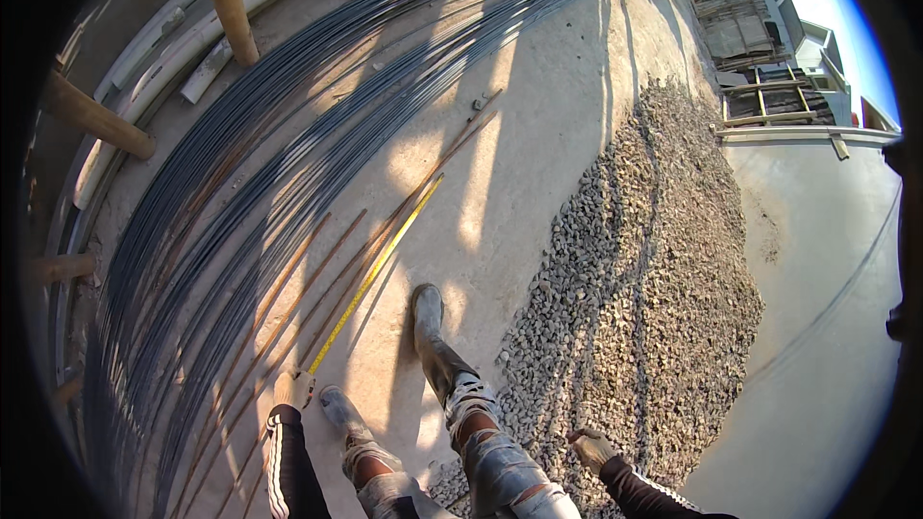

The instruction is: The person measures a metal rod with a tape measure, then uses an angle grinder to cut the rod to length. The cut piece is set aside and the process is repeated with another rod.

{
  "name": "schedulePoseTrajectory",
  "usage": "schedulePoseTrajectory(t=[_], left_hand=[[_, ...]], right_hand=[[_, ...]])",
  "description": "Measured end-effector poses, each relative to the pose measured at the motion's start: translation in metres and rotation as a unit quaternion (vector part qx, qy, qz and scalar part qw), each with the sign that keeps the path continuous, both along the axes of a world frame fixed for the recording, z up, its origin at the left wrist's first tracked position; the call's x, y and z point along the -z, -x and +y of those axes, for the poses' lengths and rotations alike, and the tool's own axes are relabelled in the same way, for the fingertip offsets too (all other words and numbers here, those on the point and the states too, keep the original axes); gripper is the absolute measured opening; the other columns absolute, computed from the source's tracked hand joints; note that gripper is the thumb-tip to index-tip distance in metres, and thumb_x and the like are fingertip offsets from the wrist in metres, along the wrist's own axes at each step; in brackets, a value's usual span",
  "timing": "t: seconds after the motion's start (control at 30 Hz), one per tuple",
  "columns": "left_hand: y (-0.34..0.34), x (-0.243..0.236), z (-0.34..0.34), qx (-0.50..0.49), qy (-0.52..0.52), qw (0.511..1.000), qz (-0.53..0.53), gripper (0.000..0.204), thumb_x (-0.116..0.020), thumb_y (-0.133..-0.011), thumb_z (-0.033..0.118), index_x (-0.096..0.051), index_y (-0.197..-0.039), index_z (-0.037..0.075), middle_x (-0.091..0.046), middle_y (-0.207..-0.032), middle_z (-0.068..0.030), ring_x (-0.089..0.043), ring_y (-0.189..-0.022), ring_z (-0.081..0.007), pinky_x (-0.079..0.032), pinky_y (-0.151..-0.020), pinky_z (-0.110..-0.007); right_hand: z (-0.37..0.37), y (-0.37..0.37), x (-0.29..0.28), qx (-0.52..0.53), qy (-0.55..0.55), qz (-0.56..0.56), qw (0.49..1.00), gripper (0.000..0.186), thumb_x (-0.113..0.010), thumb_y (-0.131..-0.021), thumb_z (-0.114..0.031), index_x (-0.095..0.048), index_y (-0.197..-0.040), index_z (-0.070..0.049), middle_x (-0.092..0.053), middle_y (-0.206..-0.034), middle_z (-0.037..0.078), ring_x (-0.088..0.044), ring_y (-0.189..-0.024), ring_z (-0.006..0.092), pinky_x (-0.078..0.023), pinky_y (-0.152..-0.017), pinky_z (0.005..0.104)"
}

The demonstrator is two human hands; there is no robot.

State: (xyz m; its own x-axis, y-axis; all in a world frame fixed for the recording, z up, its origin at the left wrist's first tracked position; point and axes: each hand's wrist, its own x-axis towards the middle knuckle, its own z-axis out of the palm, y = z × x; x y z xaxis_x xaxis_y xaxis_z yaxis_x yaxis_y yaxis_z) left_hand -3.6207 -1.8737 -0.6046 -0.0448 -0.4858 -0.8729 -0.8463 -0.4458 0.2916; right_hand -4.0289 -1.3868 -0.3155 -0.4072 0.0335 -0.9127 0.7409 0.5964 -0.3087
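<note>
My left hand (291, 388), in a pale glove, is closed at the near end of a yellow tape measure (377, 271). The tape's blade runs out straight, away and to the right, beside several rusty steel bars (368, 248) on the ground. The tape's case is mostly hidden by the hand. My right hand (593, 449), also in a pale glove, hangs over the near part of a gravel heap (644, 298). Its fingers are curled, and whatever they may hold is hidden.
Long bundles of dark steel rods (279, 159) curve across the ground at left. Wooden posts (228, 5) and pale pipes (154, 77) lie beyond them. My boots (428, 312) stand between bars and gravel. A smooth grey slab (817, 298) is at right.
</note>
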Motion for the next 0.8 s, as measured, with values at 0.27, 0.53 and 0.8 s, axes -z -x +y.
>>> schedulePoseTrajectory(t=[0.27, 0.53, 0.8], left_hand=[[-0.217, -0.046, 0.074, -0.125, -0.088, 0.984, 0.092, 0.014, -0.065, -0.083, 0.016, -0.071, -0.081, 0.004, -0.065, -0.062, -0.0066, -0.061, -0.048, -0.0155, -0.048, -0.046, -0.031], [-0.397, -0.155, 0.176, -0.002, -0.011, 1.000, 0.030, 0.027, -0.064, -0.078, 0.036, -0.073, -0.085, 0.011, -0.068, -0.067, -0.0074, -0.065, -0.060, -0.0188, -0.049, -0.059, -0.036], [-0.554, -0.213, 0.277, 0.050, 0.026, 0.998, 0.018, 0.035, -0.062, -0.078, 0.041, -0.078, -0.089, 0.012, -0.075, -0.090, -0.0151, -0.072, -0.088, -0.0296, -0.053, -0.082, -0.043]], right_hand=[[0.181, -0.155, -0.056, 0.086, -0.013, -0.043, 0.995, 0.021, -0.058, -0.101, -0.016, -0.065, -0.104, 0.005, -0.071, -0.093, 0.010, -0.066, -0.077, 0.0168, -0.053, -0.069, 0.0282], [0.153, -0.273, -0.106, -0.161, -0.180, 0.015, 0.970, 0.012, -0.055, -0.097, -0.029, -0.062, -0.100, -0.020, -0.037, -0.059, -0.005, -0.036, -0.044, 0.0121, -0.027, -0.040, 0.0289], [0.228, -0.447, -0.162, -0.191, -0.172, 0.073, 0.964, 0.015, -0.065, -0.095, -0.030, -0.059, -0.090, -0.016, -0.038, -0.060, -0.005, -0.034, -0.045, 0.0088, -0.027, -0.040, 0.0276]])
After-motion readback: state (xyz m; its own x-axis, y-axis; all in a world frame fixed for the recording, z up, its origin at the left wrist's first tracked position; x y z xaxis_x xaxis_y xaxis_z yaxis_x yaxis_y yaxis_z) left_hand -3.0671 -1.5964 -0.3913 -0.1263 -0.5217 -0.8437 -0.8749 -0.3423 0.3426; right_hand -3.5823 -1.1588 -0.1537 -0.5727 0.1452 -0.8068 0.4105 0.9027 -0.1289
